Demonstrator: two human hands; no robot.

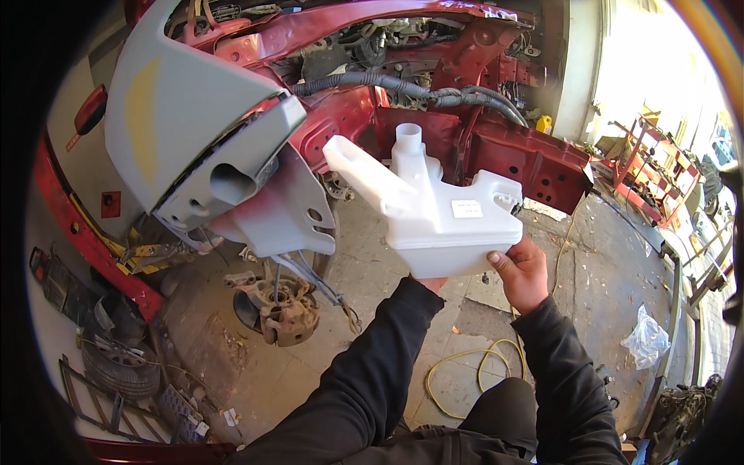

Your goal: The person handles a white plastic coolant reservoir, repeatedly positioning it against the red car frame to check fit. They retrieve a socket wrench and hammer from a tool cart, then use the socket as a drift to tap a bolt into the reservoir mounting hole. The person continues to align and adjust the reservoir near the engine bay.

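Observation:
Both my hands carry a white plastic washer fluid reservoir [457,221] in front of the red car body. It has a round filler neck at the top, a long arm slanting up to the left and a small label on its face. My right hand [525,273] grips its lower right corner, thumb on the near face. Below the reservoir, my left hand [432,284] supports its underside; most of those fingers are hidden. The grey-primed fender [186,101] is close on the left, apart from the reservoir.
A wrapped wiring harness [387,84] crosses the open front of the red frame [527,159]. The rusty brake assembly [288,308] sits low on the left. A yellow cable [457,358] loops over the floor. At the right are a red rack [655,167] and a clear plastic bag [646,338].

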